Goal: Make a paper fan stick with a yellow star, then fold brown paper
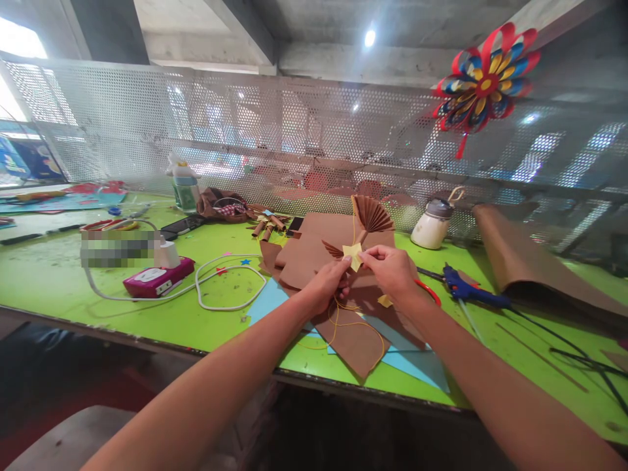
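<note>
A small pale yellow paper star (352, 255) is pinched between both hands above a pile of brown paper sheets (307, 252). My left hand (326, 286) grips it from the left, thumb on top, its other fingers curled. From the right, my right hand (391, 267) pinches its edge between thumb and forefinger. Just behind the star stand a pleated brown paper fan (377, 216) and a smaller pleated piece (332, 248). Yellow string (383, 341) loops down over the paper below my hands. A yellow paper scrap (385, 301) lies under my right wrist.
To the right are a blue glue gun (473, 289), red-handled scissors (432, 292) partly hidden by my arm, a white jar (430, 226) and rolled brown paper (530, 252). A purple power strip (159, 278) with a white cable lies left. Light blue paper (269, 302) sticks out beneath the pile.
</note>
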`<state>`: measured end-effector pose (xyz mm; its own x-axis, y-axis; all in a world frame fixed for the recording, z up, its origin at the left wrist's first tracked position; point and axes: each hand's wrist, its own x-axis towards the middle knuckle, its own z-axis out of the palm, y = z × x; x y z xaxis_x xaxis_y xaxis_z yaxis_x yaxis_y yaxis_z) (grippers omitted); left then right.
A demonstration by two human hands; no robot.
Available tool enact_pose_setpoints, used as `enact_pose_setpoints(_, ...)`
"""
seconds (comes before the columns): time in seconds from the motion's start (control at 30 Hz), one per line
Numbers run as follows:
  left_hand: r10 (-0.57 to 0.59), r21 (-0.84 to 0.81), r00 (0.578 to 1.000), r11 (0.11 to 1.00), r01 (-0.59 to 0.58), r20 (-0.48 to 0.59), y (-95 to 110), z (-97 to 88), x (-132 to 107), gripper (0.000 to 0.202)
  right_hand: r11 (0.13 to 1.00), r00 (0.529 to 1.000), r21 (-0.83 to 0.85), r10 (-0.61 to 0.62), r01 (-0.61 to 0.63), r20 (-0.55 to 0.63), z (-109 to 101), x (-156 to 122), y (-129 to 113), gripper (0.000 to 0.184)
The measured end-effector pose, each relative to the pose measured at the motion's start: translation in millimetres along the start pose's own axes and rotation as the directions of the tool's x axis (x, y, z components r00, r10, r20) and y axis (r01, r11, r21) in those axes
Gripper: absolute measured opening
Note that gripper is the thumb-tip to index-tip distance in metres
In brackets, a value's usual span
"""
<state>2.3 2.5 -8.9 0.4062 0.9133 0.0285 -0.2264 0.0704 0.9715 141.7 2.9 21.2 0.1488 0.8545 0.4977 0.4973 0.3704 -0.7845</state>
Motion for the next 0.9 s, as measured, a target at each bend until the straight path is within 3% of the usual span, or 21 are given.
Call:
enact_pose_setpoints(0.53, -0.047, -0.073, 0.999, 0.996, 0.047, -0.001, 1, -1.0, 0, 0.038, 0.997, 0.998, -0.054, 0.064, -0.063, 0.014, -7, -4, -17, 0.023)
enact_pose_setpoints(0.7, -0.034, -0.047, 0.999, 0.998, 0.033, -0.004, 1, -0.5, 0, 0.036, 0.997, 0.999, -0.067, 0.036, -0.036, -0.012, -3, -3, -8, 0.021)
enact_pose_setpoints(0.9, -0.015, -0.067, 1.0, 0.998, 0.014, -0.009, 0, 0.0, 0, 0.034, 0.999, 1.0, 0.036, 0.007, -0.008, 0.023, 4, 3, 12, 0.021)
